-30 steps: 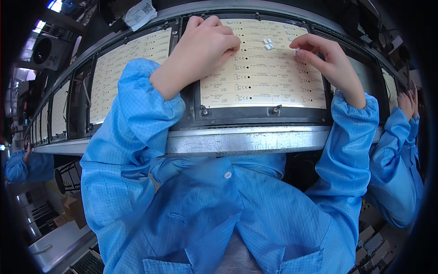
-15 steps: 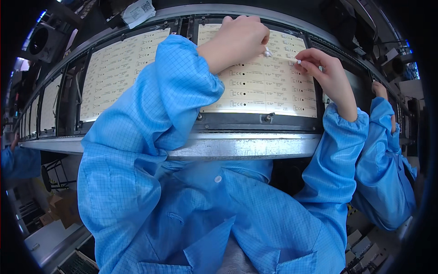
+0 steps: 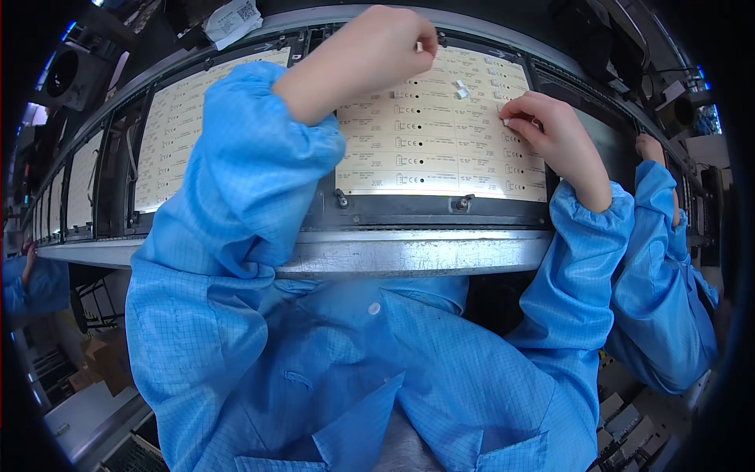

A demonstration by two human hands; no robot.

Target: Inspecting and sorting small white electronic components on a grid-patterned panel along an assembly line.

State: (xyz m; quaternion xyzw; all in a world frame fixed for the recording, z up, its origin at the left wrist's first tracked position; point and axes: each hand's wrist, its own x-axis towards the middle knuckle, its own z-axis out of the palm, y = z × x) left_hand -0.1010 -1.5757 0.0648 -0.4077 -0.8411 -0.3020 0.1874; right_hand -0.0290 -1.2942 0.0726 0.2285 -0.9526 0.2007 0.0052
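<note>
A cream printed circuit board panel (image 3: 440, 161) lies before me in a black frame. My left hand (image 3: 366, 51) reaches over its far left part, fingertips pinching a small white connector-like piece (image 3: 419, 47). Above the panel's right part, my right hand (image 3: 558, 134) holds another such white piece (image 3: 506, 122) between thumb and forefinger, close to the board. Between the two hands, a few loose white pieces (image 3: 462, 92) rest on the panel. Similar small pieces stand in a column near the panel's right side. My left forearm covers the panel's left edge.
A second cream panel (image 3: 181, 130) sits in its frame to the left. The metal rail (image 3: 417, 253) runs along the near edge. A white labelled bag (image 3: 232, 23) lies beyond the frames. A co-worker's blue sleeve (image 3: 657, 236) is at the right; another person's arm shows far left.
My left hand has moved left and away from the loose white pieces, uncovering them. My right hand has shifted slightly nearer and left, lower over the board.
</note>
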